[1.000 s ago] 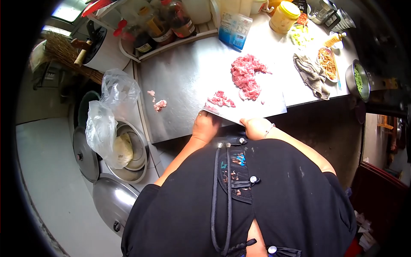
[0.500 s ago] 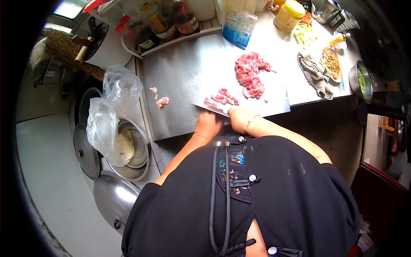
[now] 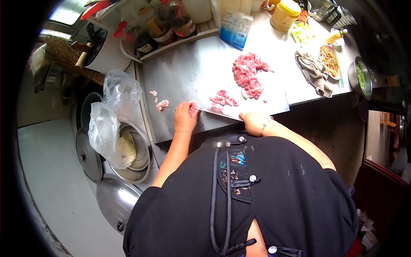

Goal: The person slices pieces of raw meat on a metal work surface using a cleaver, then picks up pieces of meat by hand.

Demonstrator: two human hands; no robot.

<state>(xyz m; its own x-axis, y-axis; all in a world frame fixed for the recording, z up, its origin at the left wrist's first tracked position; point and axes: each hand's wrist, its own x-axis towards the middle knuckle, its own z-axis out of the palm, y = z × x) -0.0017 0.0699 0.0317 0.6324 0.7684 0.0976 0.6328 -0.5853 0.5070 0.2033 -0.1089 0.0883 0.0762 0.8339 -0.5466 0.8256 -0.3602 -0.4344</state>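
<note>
My right hand (image 3: 254,123) is wrapped round the handle end of a knife (image 3: 220,114), whose blade points left along the front of the metal board (image 3: 171,77). Just beyond the blade tip, my left hand (image 3: 186,116) is closed on a piece of pink meat (image 3: 193,110). Behind the blade lies a small heap of cut meat (image 3: 223,98). A larger pile of sliced meat (image 3: 248,76) sits farther back on the board. On the left part of the board are a few pale scraps (image 3: 162,105).
Sauce bottles (image 3: 184,21) stand in a rack at the back. A grey cloth (image 3: 313,73), a plate of shredded food (image 3: 329,62) and a metal bowl (image 3: 360,79) are to the right. A plastic bag (image 3: 104,128) and a pot (image 3: 147,147) are at the left.
My left hand has moved left, away from the knife handle, and the meat in it now shows. My right hand has shifted slightly right with the knife.
</note>
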